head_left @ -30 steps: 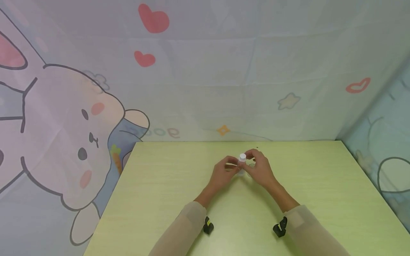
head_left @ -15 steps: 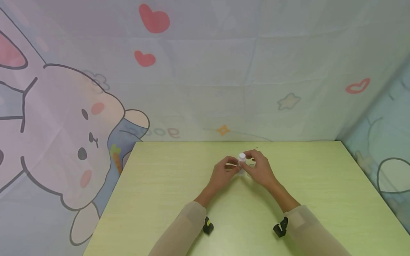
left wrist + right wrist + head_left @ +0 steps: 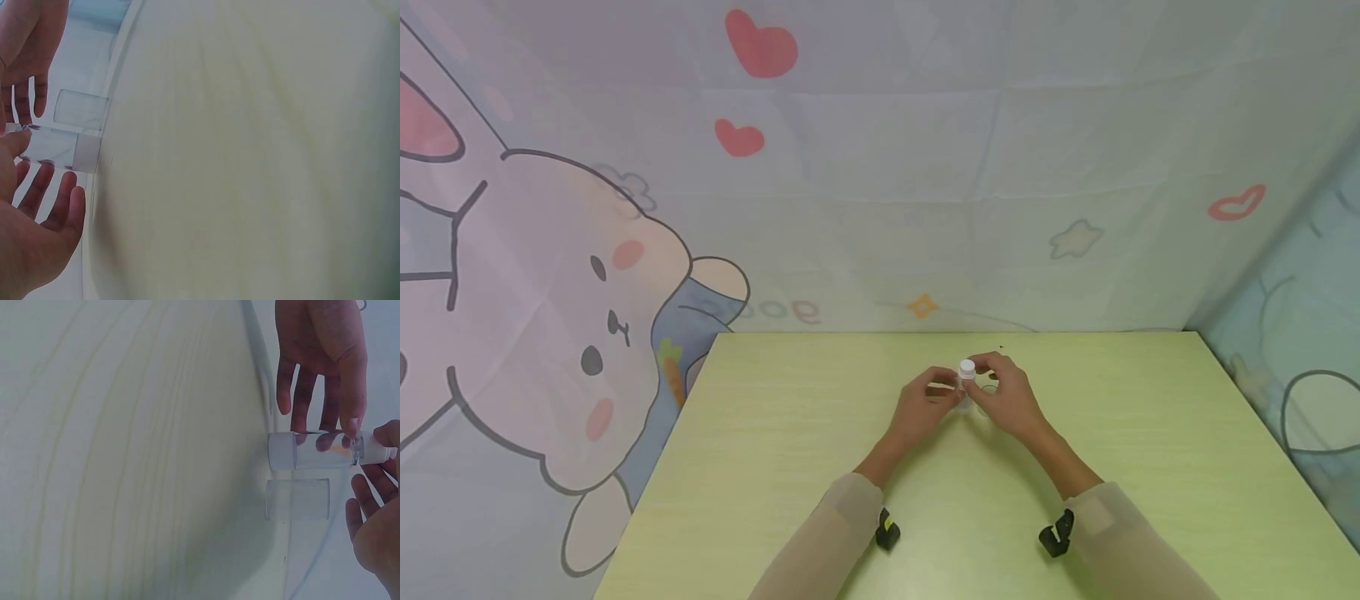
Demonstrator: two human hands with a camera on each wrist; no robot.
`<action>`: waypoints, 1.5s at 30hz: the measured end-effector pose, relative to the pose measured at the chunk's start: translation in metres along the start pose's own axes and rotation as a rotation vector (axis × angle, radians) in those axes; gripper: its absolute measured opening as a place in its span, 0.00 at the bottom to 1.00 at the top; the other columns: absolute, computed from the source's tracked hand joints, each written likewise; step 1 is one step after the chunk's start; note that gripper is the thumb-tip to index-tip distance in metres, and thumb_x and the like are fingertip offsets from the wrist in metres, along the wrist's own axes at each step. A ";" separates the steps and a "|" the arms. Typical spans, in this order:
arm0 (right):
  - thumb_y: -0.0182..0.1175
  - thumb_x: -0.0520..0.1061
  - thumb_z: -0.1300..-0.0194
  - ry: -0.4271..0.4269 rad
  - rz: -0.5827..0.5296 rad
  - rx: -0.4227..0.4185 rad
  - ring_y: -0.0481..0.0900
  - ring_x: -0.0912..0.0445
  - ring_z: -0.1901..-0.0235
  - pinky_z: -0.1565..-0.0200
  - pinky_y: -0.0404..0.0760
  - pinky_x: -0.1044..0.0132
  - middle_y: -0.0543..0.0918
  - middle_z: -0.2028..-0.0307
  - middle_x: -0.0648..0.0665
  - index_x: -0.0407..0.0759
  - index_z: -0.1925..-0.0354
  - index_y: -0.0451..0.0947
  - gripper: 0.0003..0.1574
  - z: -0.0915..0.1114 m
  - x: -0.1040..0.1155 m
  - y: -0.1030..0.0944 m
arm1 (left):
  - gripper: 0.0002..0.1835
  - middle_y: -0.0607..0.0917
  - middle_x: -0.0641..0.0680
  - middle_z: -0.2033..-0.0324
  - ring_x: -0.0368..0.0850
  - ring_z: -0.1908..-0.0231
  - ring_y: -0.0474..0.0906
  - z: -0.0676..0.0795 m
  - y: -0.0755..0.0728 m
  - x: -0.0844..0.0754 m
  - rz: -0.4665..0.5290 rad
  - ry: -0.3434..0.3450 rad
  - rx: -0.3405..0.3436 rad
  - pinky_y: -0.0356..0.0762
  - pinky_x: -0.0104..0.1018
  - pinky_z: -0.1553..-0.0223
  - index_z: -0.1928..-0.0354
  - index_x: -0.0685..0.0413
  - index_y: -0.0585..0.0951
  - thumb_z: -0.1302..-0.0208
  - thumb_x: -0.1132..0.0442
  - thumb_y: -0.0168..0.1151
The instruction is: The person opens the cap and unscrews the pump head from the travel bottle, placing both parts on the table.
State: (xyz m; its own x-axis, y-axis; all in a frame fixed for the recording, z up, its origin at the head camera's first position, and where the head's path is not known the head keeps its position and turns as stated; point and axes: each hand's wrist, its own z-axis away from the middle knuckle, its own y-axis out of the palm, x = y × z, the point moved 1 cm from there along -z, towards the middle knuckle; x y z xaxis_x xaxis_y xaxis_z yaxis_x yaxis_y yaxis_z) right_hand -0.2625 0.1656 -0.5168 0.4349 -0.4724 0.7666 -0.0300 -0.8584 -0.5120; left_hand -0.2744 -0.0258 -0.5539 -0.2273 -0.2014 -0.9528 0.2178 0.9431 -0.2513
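A small clear bottle [image 3: 322,450] stands upright, with a white base [image 3: 282,451] and a white top [image 3: 967,367]. My left hand [image 3: 922,404] holds its clear body between thumb and fingers, the thumb close below the top. On the other side, my right hand [image 3: 1011,398] pinches the white top with its thumb and fingers, the lower ones spread loosely in the right wrist view. Right beside the bottle is a clear cylindrical cover [image 3: 297,499], which also shows in the left wrist view as a see-through cup shape [image 3: 80,109].
The bottle is near the back of a pale yellow-green table [image 3: 820,417]. Behind it hangs a printed cloth [image 3: 880,208] with hearts and a cartoon rabbit, and another cloth [image 3: 1292,350] closes off the right side. Black wrist mounts [image 3: 1056,533] stick out below the sleeves.
My right thumb and fingers have shifted slightly on the bottle's white top, leaving more of it in sight. The left hand, the bottle and the clear cover stay where they were.
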 end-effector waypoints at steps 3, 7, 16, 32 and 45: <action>0.69 0.41 0.27 0.001 -0.004 0.006 0.77 0.41 0.45 0.40 0.77 0.36 0.84 0.47 0.38 0.37 0.40 0.79 0.21 0.000 0.000 0.000 | 0.17 0.87 0.51 0.46 0.54 0.46 0.86 0.000 0.000 0.000 0.002 0.002 0.012 0.87 0.37 0.49 0.40 0.46 0.83 0.27 0.55 0.72; 0.69 0.42 0.27 0.011 -0.011 0.016 0.77 0.42 0.44 0.39 0.77 0.37 0.83 0.46 0.38 0.37 0.40 0.79 0.21 0.001 0.001 0.000 | 0.19 0.86 0.51 0.44 0.54 0.45 0.86 0.000 0.000 -0.001 -0.001 0.005 0.029 0.87 0.37 0.48 0.37 0.45 0.83 0.27 0.55 0.71; 0.69 0.41 0.27 0.004 -0.022 0.017 0.77 0.41 0.44 0.40 0.76 0.36 0.83 0.46 0.38 0.37 0.40 0.79 0.20 0.002 0.001 0.002 | 0.16 0.87 0.50 0.45 0.47 0.46 0.86 -0.003 0.001 0.001 -0.032 0.021 0.024 0.86 0.36 0.47 0.39 0.44 0.84 0.27 0.56 0.71; 0.73 0.49 0.29 0.089 -0.056 0.001 0.76 0.38 0.44 0.39 0.75 0.37 0.83 0.48 0.39 0.38 0.44 0.77 0.24 0.002 -0.003 0.003 | 0.15 0.87 0.49 0.45 0.51 0.46 0.86 -0.005 0.002 0.001 -0.053 0.039 0.019 0.85 0.34 0.46 0.42 0.45 0.85 0.26 0.54 0.70; 0.72 0.47 0.28 0.059 -0.035 -0.002 0.77 0.41 0.43 0.38 0.76 0.37 0.83 0.45 0.38 0.37 0.42 0.79 0.23 0.001 0.001 0.001 | 0.15 0.87 0.51 0.44 0.56 0.44 0.85 -0.004 0.000 -0.001 -0.058 0.044 0.041 0.85 0.36 0.45 0.40 0.45 0.84 0.25 0.55 0.69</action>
State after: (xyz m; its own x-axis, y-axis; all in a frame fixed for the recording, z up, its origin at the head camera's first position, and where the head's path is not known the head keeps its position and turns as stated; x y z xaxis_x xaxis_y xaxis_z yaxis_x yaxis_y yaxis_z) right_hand -0.2617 0.1649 -0.5170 0.3823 -0.4531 0.8053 -0.0180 -0.8750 -0.4838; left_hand -0.2781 -0.0245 -0.5521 -0.2822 -0.2431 -0.9281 0.2414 0.9183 -0.3139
